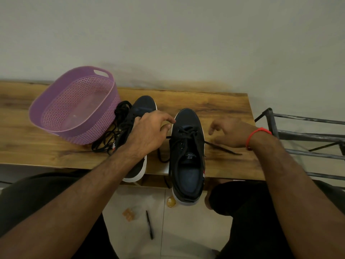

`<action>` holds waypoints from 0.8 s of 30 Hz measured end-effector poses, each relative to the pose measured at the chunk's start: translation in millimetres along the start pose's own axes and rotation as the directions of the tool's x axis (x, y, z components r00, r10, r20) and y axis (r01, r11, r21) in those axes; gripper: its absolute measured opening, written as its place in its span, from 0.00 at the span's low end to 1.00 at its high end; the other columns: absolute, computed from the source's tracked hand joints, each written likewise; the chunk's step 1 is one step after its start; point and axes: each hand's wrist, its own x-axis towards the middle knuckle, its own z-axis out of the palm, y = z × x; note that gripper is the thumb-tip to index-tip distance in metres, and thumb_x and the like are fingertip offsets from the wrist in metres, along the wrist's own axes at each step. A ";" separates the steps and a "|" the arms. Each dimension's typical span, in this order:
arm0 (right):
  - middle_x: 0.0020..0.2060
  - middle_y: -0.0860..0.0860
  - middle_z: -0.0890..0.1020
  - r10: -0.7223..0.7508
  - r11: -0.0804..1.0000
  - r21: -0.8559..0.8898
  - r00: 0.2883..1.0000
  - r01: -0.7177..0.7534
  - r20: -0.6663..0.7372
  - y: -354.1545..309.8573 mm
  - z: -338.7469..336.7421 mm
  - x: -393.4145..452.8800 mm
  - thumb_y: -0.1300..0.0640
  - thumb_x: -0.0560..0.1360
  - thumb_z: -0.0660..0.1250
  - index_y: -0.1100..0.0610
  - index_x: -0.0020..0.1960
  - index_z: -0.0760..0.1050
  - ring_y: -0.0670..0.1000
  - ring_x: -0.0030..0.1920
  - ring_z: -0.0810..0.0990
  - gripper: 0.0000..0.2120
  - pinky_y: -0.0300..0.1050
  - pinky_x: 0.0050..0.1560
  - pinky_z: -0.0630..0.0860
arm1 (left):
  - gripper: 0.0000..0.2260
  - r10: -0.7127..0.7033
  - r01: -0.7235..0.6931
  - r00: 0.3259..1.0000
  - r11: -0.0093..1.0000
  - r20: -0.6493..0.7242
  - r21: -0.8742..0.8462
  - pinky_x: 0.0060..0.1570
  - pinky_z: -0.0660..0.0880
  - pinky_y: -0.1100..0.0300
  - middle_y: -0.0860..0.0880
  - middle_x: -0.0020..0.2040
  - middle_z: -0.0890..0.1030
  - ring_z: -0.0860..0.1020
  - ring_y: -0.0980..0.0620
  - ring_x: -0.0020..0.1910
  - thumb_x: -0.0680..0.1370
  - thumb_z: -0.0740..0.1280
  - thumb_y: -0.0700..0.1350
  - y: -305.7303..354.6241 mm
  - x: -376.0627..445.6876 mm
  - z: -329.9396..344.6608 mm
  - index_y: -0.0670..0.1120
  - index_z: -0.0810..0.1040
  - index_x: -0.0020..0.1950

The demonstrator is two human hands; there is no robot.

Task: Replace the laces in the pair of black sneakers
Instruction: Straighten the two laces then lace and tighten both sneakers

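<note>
No grip on toe-away right sneaker (187, 154), hands beside it.

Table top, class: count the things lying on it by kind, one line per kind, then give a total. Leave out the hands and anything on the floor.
Black sneakers: 2 (left one, right one)
Purple baskets: 1
Bundles of loose black laces: 1
Total: 4 on the wooden table
</note>
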 end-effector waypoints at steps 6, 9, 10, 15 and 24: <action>0.51 0.45 0.76 -0.182 0.983 0.018 0.982 0.184 -0.053 -21.9 6.5 -2.3 0.50 0.80 0.66 0.50 0.50 0.77 0.48 0.55 0.72 0.04 0.45 0.56 0.69 | 0.10 -0.001 0.001 1.000 1.000 0.015 0.031 0.71 0.65 0.42 0.54 0.68 0.78 0.72 0.50 0.70 0.82 0.66 0.48 -3.4 -1.2 0.4 0.56 0.81 0.63; 0.42 0.49 0.76 0.106 0.977 -0.199 0.988 -0.082 0.110 -4.3 0.6 -0.8 0.52 0.79 0.66 0.54 0.50 0.77 0.52 0.48 0.75 0.06 0.46 0.49 0.71 | 0.10 0.013 -0.013 1.000 1.000 0.008 0.026 0.70 0.67 0.40 0.54 0.67 0.79 0.73 0.51 0.69 0.82 0.66 0.48 -5.1 0.4 1.1 0.56 0.81 0.62; 0.41 0.50 0.76 0.190 0.958 -0.245 0.971 -0.151 0.146 0.9 -0.6 -2.2 0.52 0.78 0.67 0.56 0.52 0.77 0.52 0.47 0.75 0.07 0.46 0.48 0.70 | 0.10 0.013 -0.013 1.000 1.000 0.006 0.021 0.69 0.68 0.40 0.54 0.67 0.79 0.73 0.51 0.69 0.82 0.66 0.48 -5.3 0.9 1.6 0.56 0.81 0.62; 0.54 0.49 0.77 0.028 0.999 0.038 0.998 -0.030 0.051 3.5 -0.5 -0.4 0.51 0.77 0.69 0.48 0.56 0.76 0.51 0.55 0.76 0.08 0.47 0.56 0.74 | 0.10 0.021 -0.021 1.000 1.000 0.019 0.013 0.70 0.67 0.40 0.54 0.67 0.79 0.72 0.50 0.69 0.82 0.67 0.49 -4.3 1.7 4.5 0.56 0.81 0.62; 0.48 0.52 0.80 0.209 0.954 -0.261 0.952 -0.148 0.222 0.0 -1.0 -4.3 0.52 0.78 0.67 0.57 0.55 0.79 0.53 0.48 0.77 0.10 0.45 0.46 0.72 | 0.10 0.016 -0.017 0.999 0.999 0.032 0.039 0.71 0.66 0.39 0.54 0.67 0.79 0.72 0.51 0.70 0.82 0.66 0.51 -8.1 2.4 6.2 0.56 0.81 0.63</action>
